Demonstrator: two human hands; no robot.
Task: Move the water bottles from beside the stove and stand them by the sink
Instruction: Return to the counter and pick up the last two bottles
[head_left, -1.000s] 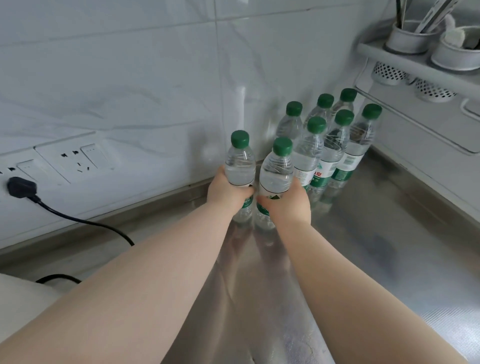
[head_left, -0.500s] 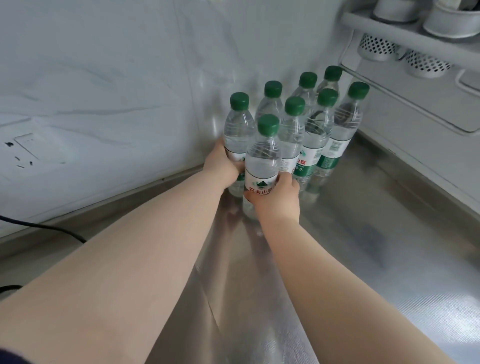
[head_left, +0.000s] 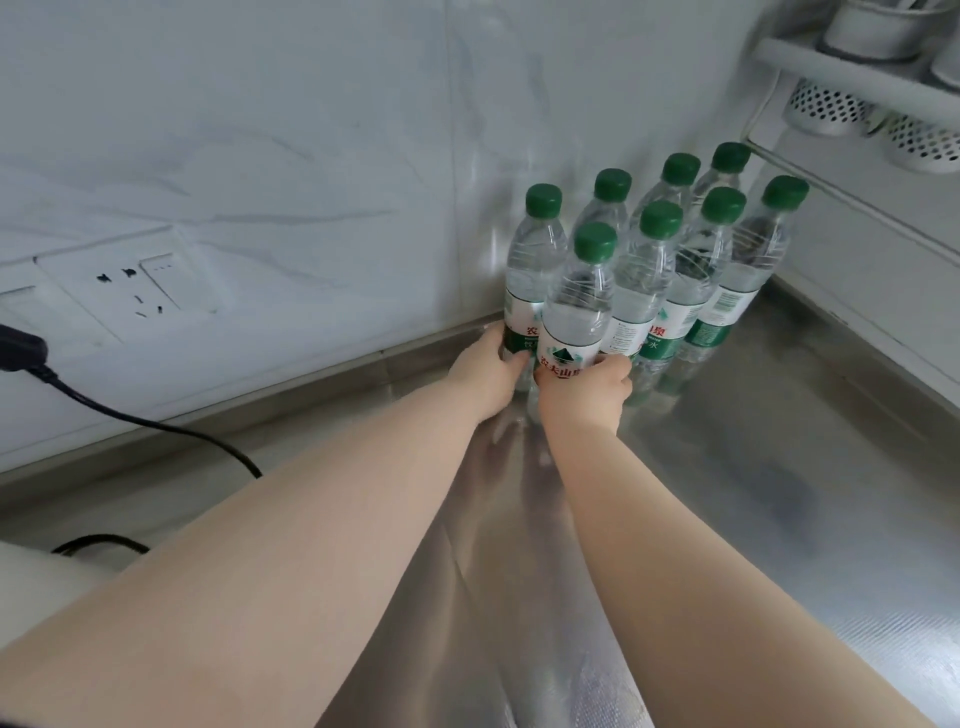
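Several clear water bottles with green caps stand clustered in the counter's back corner (head_left: 691, 270). My left hand (head_left: 485, 376) grips the lower part of the leftmost bottle (head_left: 535, 270), which stands against the wall side of the cluster. My right hand (head_left: 584, 397) grips the base of the front bottle (head_left: 576, 306), just in front of the left one. Both held bottles are upright and pressed close to the rest of the group. Their bases are hidden by my hands.
The steel countertop (head_left: 753, 493) stretches toward me and to the right. A wall socket (head_left: 140, 291) and a black plug with cable (head_left: 104, 410) lie at left. A white rack with perforated holders (head_left: 831, 104) hangs at upper right. A white object (head_left: 36, 577) sits at lower left.
Both hands have carried their bottles right and back until they joined the cluster in the corner. The view has shifted, bringing the socket and plug back in.
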